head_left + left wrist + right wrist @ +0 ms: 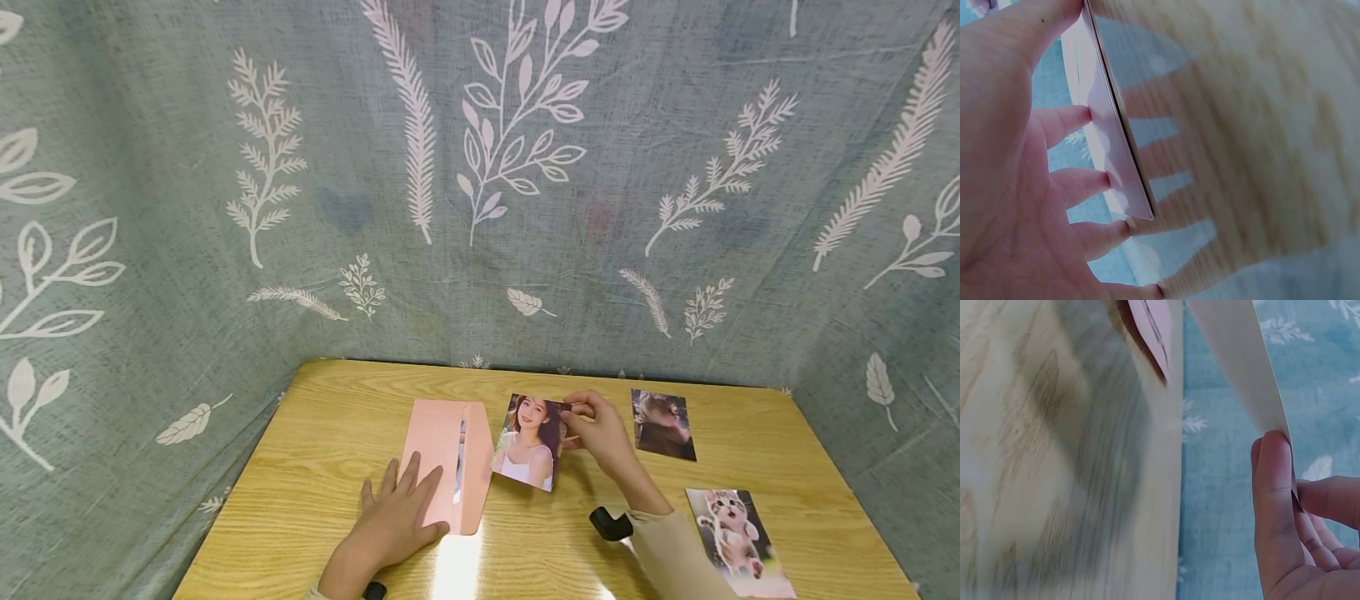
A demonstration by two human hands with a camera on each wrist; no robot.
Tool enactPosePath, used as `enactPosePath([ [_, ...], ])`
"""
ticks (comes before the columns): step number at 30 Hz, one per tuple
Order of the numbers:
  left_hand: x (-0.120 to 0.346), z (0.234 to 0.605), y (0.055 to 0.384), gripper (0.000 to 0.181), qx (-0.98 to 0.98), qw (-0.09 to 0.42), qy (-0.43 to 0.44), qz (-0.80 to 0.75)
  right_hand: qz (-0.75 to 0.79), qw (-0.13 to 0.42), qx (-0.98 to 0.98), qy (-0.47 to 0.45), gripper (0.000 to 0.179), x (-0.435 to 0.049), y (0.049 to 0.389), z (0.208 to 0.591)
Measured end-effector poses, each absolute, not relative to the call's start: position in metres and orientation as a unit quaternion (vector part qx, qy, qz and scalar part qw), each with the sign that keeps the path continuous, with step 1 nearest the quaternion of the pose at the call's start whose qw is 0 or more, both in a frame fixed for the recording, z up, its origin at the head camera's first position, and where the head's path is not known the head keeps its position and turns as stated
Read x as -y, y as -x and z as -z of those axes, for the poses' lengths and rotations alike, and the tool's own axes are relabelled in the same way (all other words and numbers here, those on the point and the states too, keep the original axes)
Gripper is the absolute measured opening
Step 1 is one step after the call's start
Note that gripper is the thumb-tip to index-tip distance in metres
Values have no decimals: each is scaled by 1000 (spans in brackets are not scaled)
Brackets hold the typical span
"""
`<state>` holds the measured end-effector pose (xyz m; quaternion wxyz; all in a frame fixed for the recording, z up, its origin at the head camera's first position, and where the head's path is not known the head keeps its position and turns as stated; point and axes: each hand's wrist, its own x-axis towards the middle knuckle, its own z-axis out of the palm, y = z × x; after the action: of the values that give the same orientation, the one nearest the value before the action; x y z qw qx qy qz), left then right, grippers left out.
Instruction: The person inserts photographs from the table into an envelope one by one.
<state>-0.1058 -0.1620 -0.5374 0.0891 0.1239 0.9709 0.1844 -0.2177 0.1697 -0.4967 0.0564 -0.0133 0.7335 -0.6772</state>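
Observation:
A pink envelope point(431, 429) lies on the table with its flap spread out to the right; something pale shows through its opening. Spread, straight fingers of my left hand point(397, 508) rest on the envelope's left part. In the left wrist view, the fingertips point(1100, 180) press on its pink surface point(1109, 128). My right hand point(600, 437) pinches a photo of a person in a white top point(528, 454) by its right edge, tilted just right of the flap. Thumb and fingers hold the photo's edge in the right wrist view, where its plain back point(1241, 356) shows.
A dark, blurry photo point(663, 425) lies at the back right of the wooden table point(330, 450). Nearer the front right is a kitten photo point(731, 537), beside the right sleeve point(671, 550). A patterned curtain point(450, 292) hangs behind the table and along its sides.

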Motion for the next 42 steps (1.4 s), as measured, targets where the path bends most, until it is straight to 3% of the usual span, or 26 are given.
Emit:
enactPosePath([
  [13,162,537,106,81,-971,90,-121,-187,628,49,-776,18,26,-137,237,512],
  [42,162,537,107,82,-973,91,-120,-177,603,75,-793,39,19,-102,242,529],
])
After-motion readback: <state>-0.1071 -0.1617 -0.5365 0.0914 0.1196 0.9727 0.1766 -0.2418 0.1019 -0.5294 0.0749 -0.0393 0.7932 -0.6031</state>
